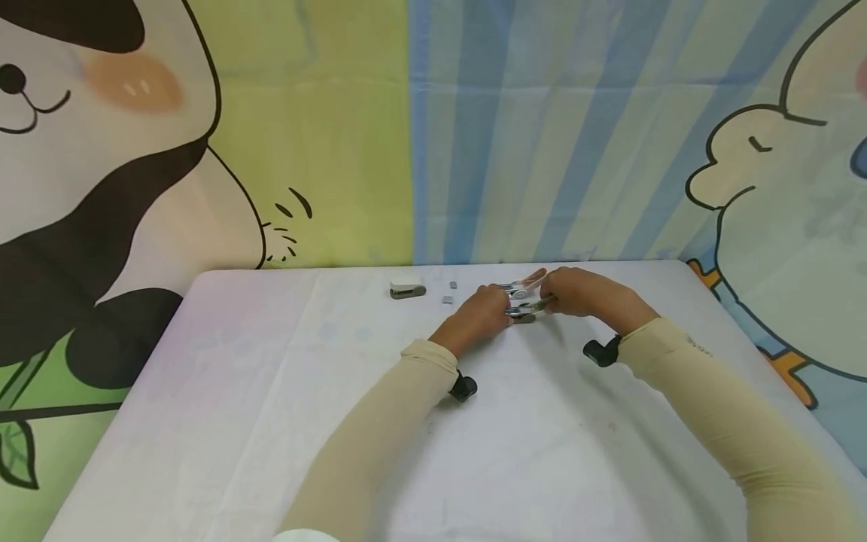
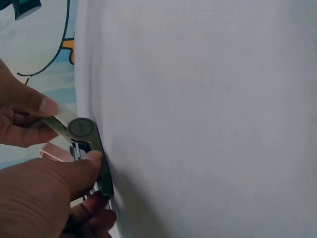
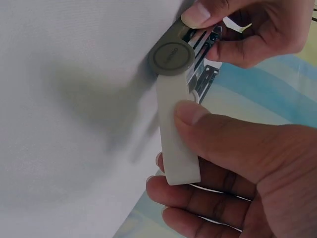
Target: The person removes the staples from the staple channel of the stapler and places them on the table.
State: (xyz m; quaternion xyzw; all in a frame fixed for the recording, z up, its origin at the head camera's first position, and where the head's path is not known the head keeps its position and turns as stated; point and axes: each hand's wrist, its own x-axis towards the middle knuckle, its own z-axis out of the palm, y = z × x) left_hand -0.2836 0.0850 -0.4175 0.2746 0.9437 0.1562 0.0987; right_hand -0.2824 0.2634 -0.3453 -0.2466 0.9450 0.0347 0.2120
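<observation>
Both hands hold an unfolded white-and-grey stapler (image 3: 176,134) near the table's far edge. In the right wrist view, my right hand (image 3: 267,173) grips its white top cover between thumb and fingers. There my left hand (image 3: 262,29) pinches the grey base end beside the metal staple channel (image 3: 200,47). The round grey hinge (image 2: 80,128) lies between the two hands. Beyond it, a pink stapler (image 1: 535,276) also stands unfolded, partly hidden behind the hands. In the head view, my left hand (image 1: 481,312) is left of my right hand (image 1: 589,297).
Another white-and-grey stapler (image 1: 407,289), folded, lies on the white-covered table (image 1: 271,421) to the left. Between it and the hands are two small grey staple blocks (image 1: 448,299). A cartoon-printed curtain (image 1: 359,150) hangs right behind the table's far edge.
</observation>
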